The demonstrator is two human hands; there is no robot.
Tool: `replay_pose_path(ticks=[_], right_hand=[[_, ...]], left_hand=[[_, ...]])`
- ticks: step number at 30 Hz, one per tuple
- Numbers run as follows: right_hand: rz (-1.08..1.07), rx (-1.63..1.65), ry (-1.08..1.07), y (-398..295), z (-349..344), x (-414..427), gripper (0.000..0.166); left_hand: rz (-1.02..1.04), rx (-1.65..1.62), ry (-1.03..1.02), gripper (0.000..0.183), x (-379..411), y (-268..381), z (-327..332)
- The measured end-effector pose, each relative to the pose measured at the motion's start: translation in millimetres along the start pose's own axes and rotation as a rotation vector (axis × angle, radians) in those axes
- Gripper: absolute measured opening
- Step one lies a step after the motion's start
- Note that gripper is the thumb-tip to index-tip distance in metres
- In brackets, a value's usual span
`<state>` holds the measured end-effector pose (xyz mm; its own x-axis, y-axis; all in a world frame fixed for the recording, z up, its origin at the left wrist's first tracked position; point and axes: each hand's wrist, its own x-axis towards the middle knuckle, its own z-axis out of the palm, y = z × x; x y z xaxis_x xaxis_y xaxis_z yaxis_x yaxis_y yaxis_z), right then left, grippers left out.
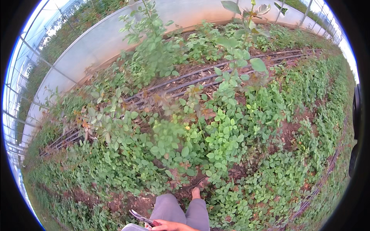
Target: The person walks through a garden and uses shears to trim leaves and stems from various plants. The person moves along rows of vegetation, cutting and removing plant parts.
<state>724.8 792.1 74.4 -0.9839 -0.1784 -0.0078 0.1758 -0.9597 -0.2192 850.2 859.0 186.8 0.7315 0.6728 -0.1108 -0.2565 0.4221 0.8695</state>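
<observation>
At the bottom edge, my right hand [165,225] is closed on pruning shears [141,217] with a dark red grip. Their metal blades point up and left, beside my grey trouser leg [167,209]. The blades look slightly parted. My left hand is out of view, or hidden below the edge. Before me stand leafy rose bushes [222,138], with a taller stem [241,55] rising at the upper right and another leafy shoot [153,43] at the upper left. No stem touches the shears.
Dark drip-irrigation lines [188,83] run diagonally through the bed behind the nearest plants. A whitish plastic sheet wall [95,43] on metal poles curves beyond them. My foot [196,190] stands on bare soil among low foliage. More lines [318,187] lie at the right.
</observation>
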Motion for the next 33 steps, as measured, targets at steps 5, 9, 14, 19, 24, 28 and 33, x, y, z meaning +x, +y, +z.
replay_pose_path(ticks=[5, 9, 14, 19, 24, 28, 33], right_hand=[[-0.007, 0.029, -0.022, -0.7, 5.9, -15.9, 0.041], [0.043, 0.107, -0.02, 2.3, 12.6, -15.9, 0.041], [0.087, 0.163, 0.153, 21.3, 0.4, -25.4, 0.038], [0.029, 0.27, 0.434, 34.3, -21.0, -23.7, 0.036], [-0.135, 0.363, 0.719, 34.6, -40.3, -11.0, 0.034], [-0.406, 0.53, 0.795, 54.8, -68.9, -30.0, 0.033], [-0.289, 0.319, 1.197, 45.4, -21.5, -0.5, 0.022]], left_hand=[[0.001, -0.01, 0.034, 0.019, 20.9, -5.5, 6.8], [-0.008, -0.006, 0.084, 0.019, 14.6, -4.7, 2.7], [0.02, -0.018, 0.115, 0.02, -15.7, 2.9, -11.8], [0.138, -0.146, 0.2, 0.022, -70.2, -12.4, -33.0], [0.089, -0.242, 0.376, 0.028, -166.5, -43.0, -93.8], [0.109, -0.356, 0.607, 0.026, -258.6, -36.7, -155.1], [0.323, -0.567, 0.656, 0.025, -338.0, -21.5, -173.8]])
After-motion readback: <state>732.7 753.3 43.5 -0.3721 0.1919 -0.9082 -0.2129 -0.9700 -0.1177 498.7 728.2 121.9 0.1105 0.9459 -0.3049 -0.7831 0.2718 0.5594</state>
